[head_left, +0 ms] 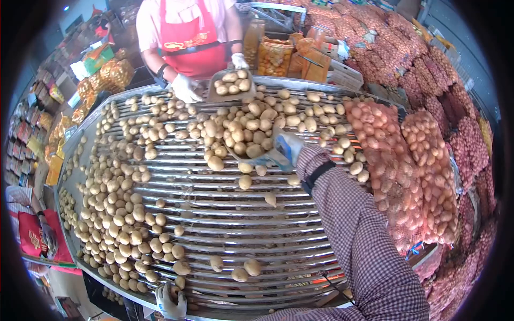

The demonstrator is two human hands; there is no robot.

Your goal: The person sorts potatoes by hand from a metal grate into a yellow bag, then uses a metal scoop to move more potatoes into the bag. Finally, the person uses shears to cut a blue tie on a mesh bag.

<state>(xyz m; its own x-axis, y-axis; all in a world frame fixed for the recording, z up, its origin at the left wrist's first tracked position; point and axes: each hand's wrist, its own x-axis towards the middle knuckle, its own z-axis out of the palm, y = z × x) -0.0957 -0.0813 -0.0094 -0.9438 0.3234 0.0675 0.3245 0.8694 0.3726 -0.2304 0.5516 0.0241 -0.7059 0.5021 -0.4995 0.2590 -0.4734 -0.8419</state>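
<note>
Several potatoes (247, 143) fill the scoop (266, 158) the right hand (289, 146) grasps; left hand (170, 303) unclear, apron (184, 24) lettering unreadable.

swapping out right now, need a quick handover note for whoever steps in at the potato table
Right hand: shut on the scoop, pushed into the potatoes at the far middle of the roller table.
Left hand: gloved, at the near rim; grip unclear.
Done: mesh sacks at the right are full.
Left: loose potatoes cover the rollers, thickest on the left side.
Opposite, a co-worker's hand holds a second scoop loaded with potatoes.
</note>
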